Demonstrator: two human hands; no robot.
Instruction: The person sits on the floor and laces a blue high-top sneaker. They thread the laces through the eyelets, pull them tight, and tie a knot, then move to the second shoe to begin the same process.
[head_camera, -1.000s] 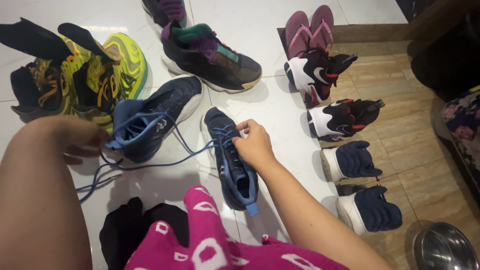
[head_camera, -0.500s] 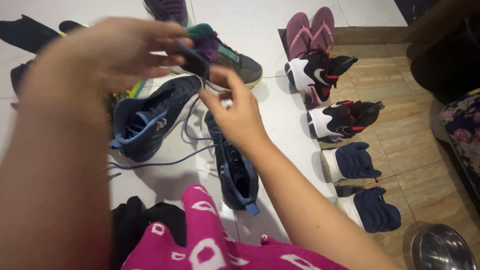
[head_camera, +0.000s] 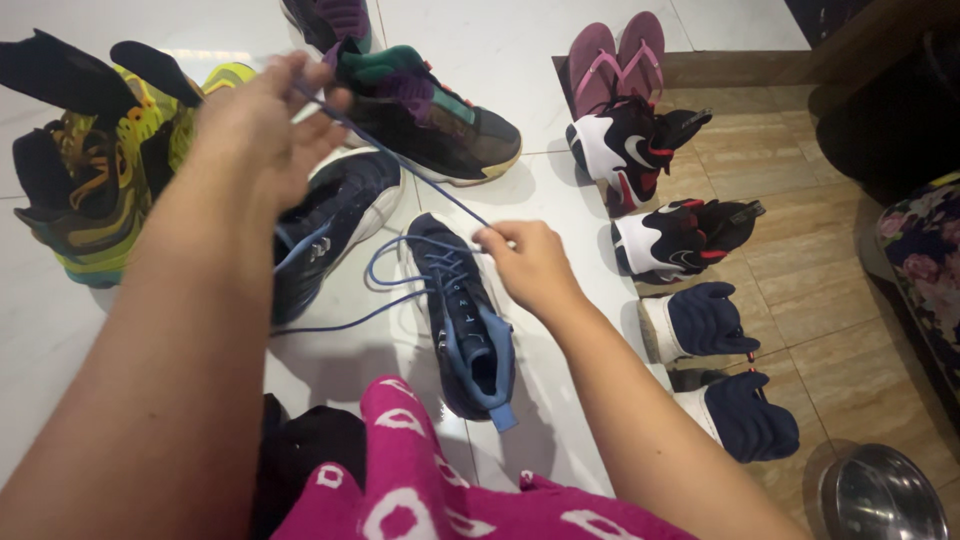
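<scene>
Head view shows the left hand (head_camera: 262, 125) raised above the floor, its fingers closed on a blue shoelace (head_camera: 410, 165) which runs tight and straight from this hand down to the right hand (head_camera: 530, 265). The right hand pinches the same lace between thumb and fingertips, just at the front of a navy high-top shoe (head_camera: 462, 320). This shoe lies on the white tile floor (head_camera: 540, 60) between the two forearms, with its toe pointing away from the person and its blue heel tab near the pink patterned cloth (head_camera: 420, 490) at the bottom edge. Loose loops of the lace lie on the tiles to the left of the shoe.

Just beside it, partly under the left forearm, lies the second navy shoe (head_camera: 340, 210) of the same kind, turned on its side. Further left stand yellow-green sneakers (head_camera: 90, 190) with black tongues. Behind the left hand is a black sneaker with green and purple collar (head_camera: 430, 110).

On the right side, well apart from the hands, a row of footwear goes along the edge of the brown tiles: purple flip-flops (head_camera: 620, 55), two black, white and red sneakers (head_camera: 640, 150), and two navy shoes with white soles (head_camera: 700, 320). A metal bowl (head_camera: 880, 495) is in the lower right corner.
</scene>
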